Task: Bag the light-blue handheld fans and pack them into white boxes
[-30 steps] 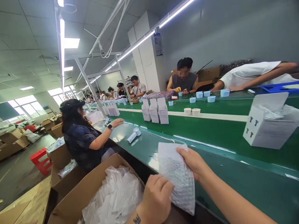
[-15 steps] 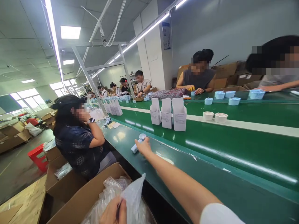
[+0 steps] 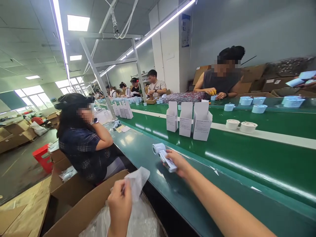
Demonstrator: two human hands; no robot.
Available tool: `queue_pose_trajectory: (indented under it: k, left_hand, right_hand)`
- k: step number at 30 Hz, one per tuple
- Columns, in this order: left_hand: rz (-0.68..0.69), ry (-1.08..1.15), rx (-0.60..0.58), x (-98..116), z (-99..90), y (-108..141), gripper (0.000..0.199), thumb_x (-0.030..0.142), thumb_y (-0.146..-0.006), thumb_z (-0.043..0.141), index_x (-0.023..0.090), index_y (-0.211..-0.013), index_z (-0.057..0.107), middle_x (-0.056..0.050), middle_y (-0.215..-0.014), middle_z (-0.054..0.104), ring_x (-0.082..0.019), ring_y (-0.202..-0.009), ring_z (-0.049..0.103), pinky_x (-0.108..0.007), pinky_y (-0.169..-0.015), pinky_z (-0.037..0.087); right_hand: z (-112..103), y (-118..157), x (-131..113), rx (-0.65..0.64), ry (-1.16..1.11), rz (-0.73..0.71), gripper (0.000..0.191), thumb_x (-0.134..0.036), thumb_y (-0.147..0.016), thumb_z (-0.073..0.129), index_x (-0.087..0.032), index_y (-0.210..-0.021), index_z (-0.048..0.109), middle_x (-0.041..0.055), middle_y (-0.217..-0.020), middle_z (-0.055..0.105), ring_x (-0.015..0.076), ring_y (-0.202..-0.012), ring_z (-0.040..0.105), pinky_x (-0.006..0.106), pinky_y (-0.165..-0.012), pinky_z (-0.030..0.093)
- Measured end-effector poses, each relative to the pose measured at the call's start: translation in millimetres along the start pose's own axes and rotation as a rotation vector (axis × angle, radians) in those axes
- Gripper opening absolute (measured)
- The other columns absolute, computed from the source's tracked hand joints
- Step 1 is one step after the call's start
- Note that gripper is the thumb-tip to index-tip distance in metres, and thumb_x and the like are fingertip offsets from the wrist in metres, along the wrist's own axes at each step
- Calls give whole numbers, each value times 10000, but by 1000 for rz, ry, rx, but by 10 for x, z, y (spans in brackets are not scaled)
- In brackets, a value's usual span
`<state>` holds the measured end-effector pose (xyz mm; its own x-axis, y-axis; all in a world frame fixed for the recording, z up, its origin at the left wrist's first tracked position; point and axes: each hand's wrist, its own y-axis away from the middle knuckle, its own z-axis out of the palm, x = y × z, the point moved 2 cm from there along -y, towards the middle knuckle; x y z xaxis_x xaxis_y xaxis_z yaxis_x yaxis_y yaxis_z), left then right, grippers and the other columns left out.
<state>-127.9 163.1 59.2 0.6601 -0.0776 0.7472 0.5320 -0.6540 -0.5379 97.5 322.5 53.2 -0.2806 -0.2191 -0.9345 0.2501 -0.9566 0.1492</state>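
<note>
Pale-blue handheld device (image 3: 164, 156), gripped in my right hand (image 3: 179, 163) over the green bench (image 3: 138, 148). My left hand (image 3: 120, 198) pinches a translucent bag (image 3: 137, 181). I judge the work partway: both pieces in hand, the device unbagged. Beyond, three white boxes (image 3: 201, 126) stand flaps up, their print too small to read; no brand is legible.

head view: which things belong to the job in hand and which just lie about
Likely the job:
pale blue plastic round-headed device, in right hand
translucent white plastic wrapping, in left hand
brown cardboard box holding clear plastic

Likely lying about:
red plastic stool
bulging white sack
</note>
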Motion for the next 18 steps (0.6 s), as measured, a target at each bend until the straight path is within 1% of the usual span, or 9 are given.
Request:
queue_pose_trajectory:
  k: [1, 3, 6, 8, 10, 11, 13, 16, 18]
  left_hand:
    - [7, 47, -69, 75, 104, -31, 145, 374, -774, 663, 236, -742, 696, -27, -687, 698, -187, -627, 627, -258, -628, 454]
    - [7, 145, -249, 250, 356, 13, 105, 319, -771, 661, 227, -753, 709, -37, -700, 702, -190, -643, 626, -262, -635, 448]
    - [-22, 325, -554, 511, 675, 277, 117, 299, -764, 658, 210, -771, 734, -47, -713, 708, -202, -681, 627, -275, -646, 455]
    - [-37, 451, -747, 652, 758, 501, 144, 315, -751, 677, 196, -785, 750, -49, -725, 709, -202, -696, 621, -282, -661, 458]
    - [-51, 545, -894, 743, 746, 699, 161, 324, -735, 701, 177, -773, 756, -42, -718, 696, -190, -694, 601, -277, -671, 450]
    - [-66, 578, -942, 767, 721, 781, 168, 326, -729, 711, 167, -763, 754, -36, -707, 685, -182, -689, 588, -273, -672, 445]
    - [-124, 620, -968, 774, 665, 911, 197, 345, -729, 722, 149, -749, 740, -24, -686, 662, -165, -679, 564, -263, -674, 436]
    - [-255, 639, -834, 745, 580, 1034, 289, 428, -769, 696, 142, -726, 694, 8, -613, 597, -123, -599, 500, -234, -605, 396]
    - [-261, 614, -793, 777, 513, 1084, 322, 459, -801, 673, 145, -727, 676, 22, -595, 564, -108, -574, 466, -221, -575, 369]
  right_hand:
    - [-90, 279, -13, -28, -36, 36, 322, -301, -842, 657, -172, -1122, 564, 45, -840, 668, 168, -685, 668, 287, -590, 561]
    - [-236, 876, 20, -111, -116, 93, 424, -382, -798, 709, -199, -1150, 558, 51, -880, 677, 174, -717, 680, 264, -570, 558]
    - [-330, 1663, 172, -318, -232, 216, 640, -432, -721, 809, -209, -1236, 500, 41, -839, 680, 176, -668, 682, 246, -527, 548]
    - [-356, 1991, 269, -364, -251, 250, 789, -404, -681, 851, -214, -1318, 428, 26, -807, 683, 182, -648, 687, 245, -520, 552]
    - [-400, 2158, 320, -338, -269, 230, 883, -385, -658, 866, -223, -1378, 380, 14, -798, 684, 181, -637, 689, 234, -502, 546]
    - [-432, 2205, 329, -327, -282, 218, 896, -385, -654, 865, -225, -1392, 382, 13, -800, 687, 178, -629, 688, 225, -490, 539]
    - [-508, 2277, 333, -319, -299, 212, 842, -382, -650, 857, -208, -1367, 452, 27, -822, 699, 170, -623, 687, 215, -482, 529]
    - [-618, 2409, 369, -318, -269, 249, 658, -359, -650, 848, -159, -1228, 604, 55, -863, 715, 144, -622, 675, 215, -522, 534]
    - [-681, 2521, 419, -296, -249, 260, 644, -355, -663, 844, -156, -1231, 614, 52, -860, 714, 135, -623, 663, 220, -539, 532]
